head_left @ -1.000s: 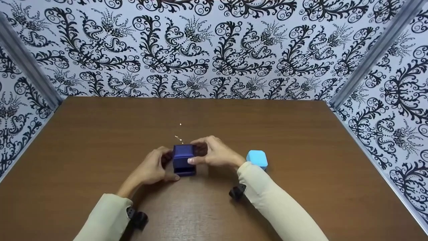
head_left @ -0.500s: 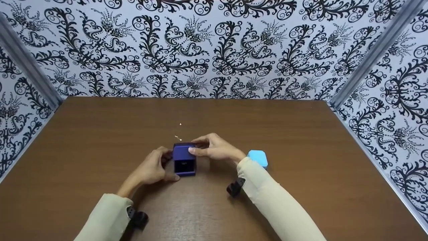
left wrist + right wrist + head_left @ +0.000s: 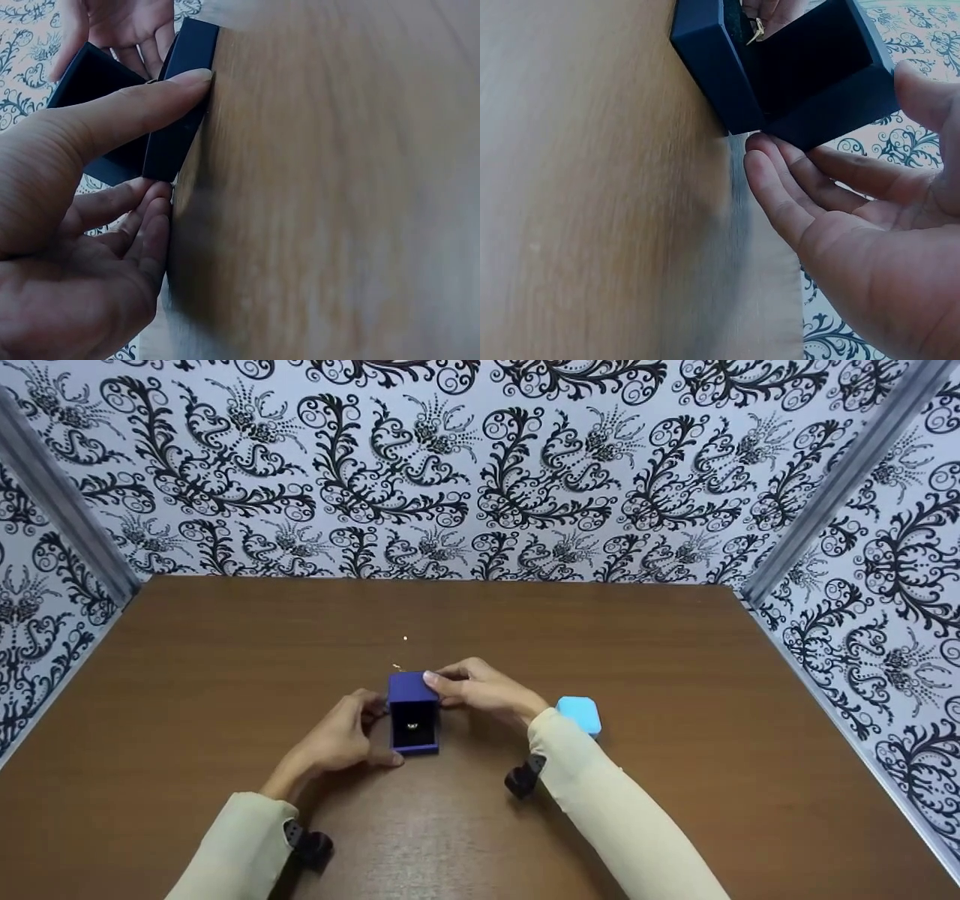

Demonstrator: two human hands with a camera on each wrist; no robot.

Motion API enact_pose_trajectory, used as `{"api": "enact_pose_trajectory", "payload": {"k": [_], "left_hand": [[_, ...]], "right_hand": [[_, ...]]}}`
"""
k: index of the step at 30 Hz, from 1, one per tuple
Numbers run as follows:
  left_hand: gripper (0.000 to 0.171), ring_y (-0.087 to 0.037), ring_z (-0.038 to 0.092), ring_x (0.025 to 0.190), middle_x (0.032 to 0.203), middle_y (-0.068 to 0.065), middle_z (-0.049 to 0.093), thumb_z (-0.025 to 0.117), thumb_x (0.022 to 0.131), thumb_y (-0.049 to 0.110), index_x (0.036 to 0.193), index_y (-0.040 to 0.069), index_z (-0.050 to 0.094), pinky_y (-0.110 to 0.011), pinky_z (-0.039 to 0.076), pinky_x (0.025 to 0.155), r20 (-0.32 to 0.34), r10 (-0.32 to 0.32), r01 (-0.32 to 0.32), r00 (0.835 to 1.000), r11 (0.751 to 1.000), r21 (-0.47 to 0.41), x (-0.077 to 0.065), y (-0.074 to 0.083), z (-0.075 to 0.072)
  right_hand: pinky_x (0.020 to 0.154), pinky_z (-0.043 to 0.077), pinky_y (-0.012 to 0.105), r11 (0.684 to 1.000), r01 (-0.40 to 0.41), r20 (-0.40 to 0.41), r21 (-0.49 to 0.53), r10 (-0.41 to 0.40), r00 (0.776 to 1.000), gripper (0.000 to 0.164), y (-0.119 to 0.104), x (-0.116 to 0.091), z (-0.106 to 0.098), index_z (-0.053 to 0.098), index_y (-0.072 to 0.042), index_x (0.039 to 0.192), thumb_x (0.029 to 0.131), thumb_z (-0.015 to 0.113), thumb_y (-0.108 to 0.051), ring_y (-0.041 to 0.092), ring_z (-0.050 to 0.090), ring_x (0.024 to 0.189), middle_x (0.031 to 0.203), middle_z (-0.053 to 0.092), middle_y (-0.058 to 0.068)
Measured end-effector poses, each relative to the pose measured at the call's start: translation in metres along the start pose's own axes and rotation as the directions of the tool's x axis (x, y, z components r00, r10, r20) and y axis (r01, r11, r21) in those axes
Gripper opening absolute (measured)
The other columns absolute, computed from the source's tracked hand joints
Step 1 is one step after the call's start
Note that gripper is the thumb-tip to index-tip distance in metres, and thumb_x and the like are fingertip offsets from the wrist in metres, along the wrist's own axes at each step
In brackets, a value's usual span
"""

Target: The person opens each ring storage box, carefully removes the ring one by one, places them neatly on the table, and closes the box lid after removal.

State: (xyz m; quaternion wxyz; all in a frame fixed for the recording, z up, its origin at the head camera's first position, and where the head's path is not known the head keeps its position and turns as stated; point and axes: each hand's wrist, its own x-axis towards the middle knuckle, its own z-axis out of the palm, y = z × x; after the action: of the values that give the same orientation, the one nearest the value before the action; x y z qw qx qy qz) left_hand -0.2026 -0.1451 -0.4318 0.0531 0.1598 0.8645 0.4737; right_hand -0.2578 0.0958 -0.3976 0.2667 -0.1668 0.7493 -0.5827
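A dark blue ring box (image 3: 415, 749) stands on the table with its lid (image 3: 409, 688) raised and tilted back. Inside, a gold ring (image 3: 412, 726) sits upright in the black lining; the right wrist view shows the ring (image 3: 757, 31) from the side. My left hand (image 3: 341, 739) holds the base from the left, its thumb lying across the base's front and its fingertips at the side, as the left wrist view shows. With the thumb on the lid's upper edge, my right hand (image 3: 484, 690) holds the lid, its other fingers behind and beside it.
A light blue box (image 3: 578, 715) with rounded corners stands to the right, beside my right sleeve. Just behind the ring box lies a small gold piece (image 3: 397, 666), partly hidden by the lid. Farther back is a tiny shiny item (image 3: 405, 638). Patterned walls (image 3: 480, 495) enclose the table.
The ring box lid has swung up and back under my right hand, and the ring inside has come into view. My left hand has stayed in place on the base.
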Motion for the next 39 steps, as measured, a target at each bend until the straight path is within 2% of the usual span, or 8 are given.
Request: {"api": "enact_pose_trajectory", "payload": {"k": [8,12,15,18,24,27,32,39], "left_hand": [[0.076,-0.035,0.057,0.104,0.111,-0.021,0.060,0.098,0.062,0.013,0.119,-0.013,0.056,-0.050,0.047,0.093,0.007,0.004,-0.004,1.000,1.000,0.007,0.000,0.000,-0.005],[0.076,-0.036,0.057,0.106,0.112,-0.021,0.060,0.098,0.062,0.013,0.120,-0.013,0.056,-0.051,0.047,0.095,0.003,-0.001,0.001,1.000,1.000,0.010,0.000,0.001,-0.008],[0.077,-0.037,0.057,0.107,0.113,-0.022,0.060,0.098,0.061,0.013,0.120,-0.014,0.056,-0.052,0.046,0.097,0.003,0.001,-0.001,1.000,1.000,0.009,0.000,0.001,-0.009],[0.076,-0.036,0.057,0.107,0.112,-0.021,0.060,0.098,0.060,0.012,0.120,-0.013,0.057,-0.051,0.046,0.097,0.001,-0.004,0.004,1.000,1.000,-0.004,0.000,0.002,-0.010],[0.073,-0.034,0.056,0.107,0.111,-0.019,0.060,0.098,0.060,0.010,0.118,-0.011,0.059,-0.050,0.045,0.097,0.015,-0.004,0.005,1.000,1.000,-0.020,0.005,0.002,-0.005],[0.072,-0.034,0.057,0.106,0.111,-0.018,0.061,0.098,0.061,0.011,0.117,-0.011,0.059,-0.051,0.046,0.097,0.025,0.005,-0.005,1.000,1.000,-0.017,0.007,0.002,-0.001],[0.072,-0.034,0.057,0.106,0.111,-0.019,0.061,0.098,0.061,0.010,0.117,-0.011,0.059,-0.051,0.047,0.096,0.030,0.022,-0.022,0.999,0.999,-0.023,0.008,0.002,0.002],[0.075,-0.035,0.056,0.109,0.113,-0.019,0.062,0.098,0.061,0.011,0.121,-0.012,0.058,-0.052,0.046,0.099,0.026,0.020,-0.019,0.999,1.000,-0.025,0.002,0.000,-0.001]], "right_hand": [[0.099,0.051,0.039,0.998,-0.022,-0.044,0.056,0.025,0.999,0.044,-0.004,0.007,0.009,0.065,0.010,0.120,0.107,0.053,-0.030,0.017,0.062,0.089,0.094,0.066,0.002],[0.098,0.051,0.040,0.997,-0.017,-0.076,0.076,0.022,0.997,0.044,-0.005,0.008,0.013,0.066,0.010,0.121,0.106,0.055,-0.030,0.016,0.061,0.087,0.093,0.066,0.001],[0.097,0.052,0.039,0.999,0.006,-0.104,0.044,-0.002,0.995,0.045,-0.005,0.006,0.014,0.067,0.008,0.121,0.105,0.056,-0.033,0.017,0.062,0.091,0.096,0.067,0.003],[0.096,0.052,0.039,0.997,0.039,-0.150,-0.071,-0.049,0.987,0.049,-0.004,0.002,0.014,0.069,0.004,0.121,0.103,0.058,-0.040,0.019,0.063,0.096,0.102,0.069,0.006],[0.104,0.047,0.039,0.933,0.047,-0.232,-0.356,-0.137,0.963,0.066,0.001,-0.016,0.010,0.062,-0.001,0.135,0.093,0.069,-0.052,0.023,0.061,0.119,0.129,0.067,0.011],[0.094,0.053,0.036,0.917,0.082,-0.242,-0.391,-0.189,0.952,0.062,0.004,-0.026,0.009,0.065,0.002,0.129,0.088,0.079,-0.043,0.022,0.068,0.105,0.117,0.071,0.011],[0.075,0.056,0.029,0.857,0.142,-0.249,-0.495,-0.297,0.922,0.032,0.010,-0.036,0.016,0.075,-0.002,0.103,0.082,0.086,-0.023,0.012,0.068,0.079,0.091,0.074,0.003],[0.067,0.055,0.024,0.813,0.193,-0.191,-0.549,-0.346,0.919,0.015,0.013,-0.031,0.035,0.078,-0.005,0.092,0.081,0.085,-0.014,0.006,0.067,0.070,0.079,0.074,-0.003]]}}
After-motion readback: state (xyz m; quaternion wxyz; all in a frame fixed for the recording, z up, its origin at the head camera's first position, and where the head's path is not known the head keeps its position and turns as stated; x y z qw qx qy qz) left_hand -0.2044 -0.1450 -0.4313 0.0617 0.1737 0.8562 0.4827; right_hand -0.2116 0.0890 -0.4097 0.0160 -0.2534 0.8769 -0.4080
